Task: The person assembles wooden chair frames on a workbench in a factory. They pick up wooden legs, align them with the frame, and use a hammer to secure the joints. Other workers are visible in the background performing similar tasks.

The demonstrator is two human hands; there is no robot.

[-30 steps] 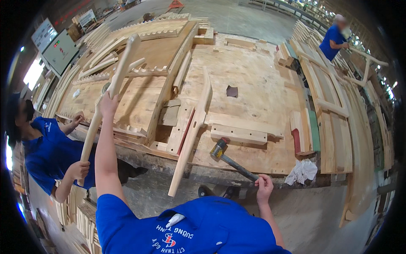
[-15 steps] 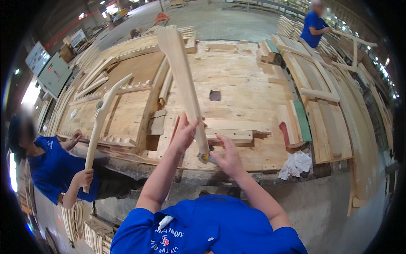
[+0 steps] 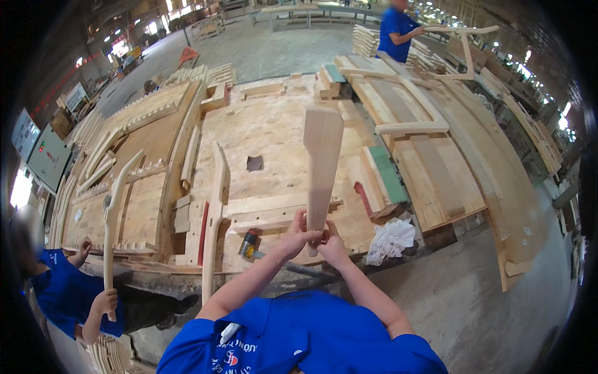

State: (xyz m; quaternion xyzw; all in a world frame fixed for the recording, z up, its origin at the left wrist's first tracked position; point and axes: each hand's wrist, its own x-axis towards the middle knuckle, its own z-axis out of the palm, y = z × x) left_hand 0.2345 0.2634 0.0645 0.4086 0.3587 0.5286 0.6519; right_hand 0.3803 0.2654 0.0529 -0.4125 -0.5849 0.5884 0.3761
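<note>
A pale wooden part [image 3: 322, 162], broad at its top end and narrower below like a chair armrest, stands nearly upright before me. My left hand [image 3: 300, 234] is closed round its lower end from the left. My right hand [image 3: 331, 246] grips the same end from the right, its fingers partly hidden by the wood. Left of my hands, a yellow and black power tool [image 3: 251, 244] lies near the bench's front edge. A curved wooden leg [image 3: 217, 206] rests beyond it, its near end sticking out past the edge.
Drilled wooden rails [image 3: 268, 218] lie on the workbench [image 3: 280, 137]. At right are a green-topped block [image 3: 387, 174] and a white rag [image 3: 391, 242]. A co-worker [image 3: 68, 293] at left holds a curved wooden piece [image 3: 111, 230]. Another person [image 3: 396, 34] handles a frame [image 3: 464, 53] at the far right.
The armrest-like part has swung from leaning left to nearly upright and moved right. My right hand has left the area by the power tool and joined my left on the wood. The view has turned right.
</note>
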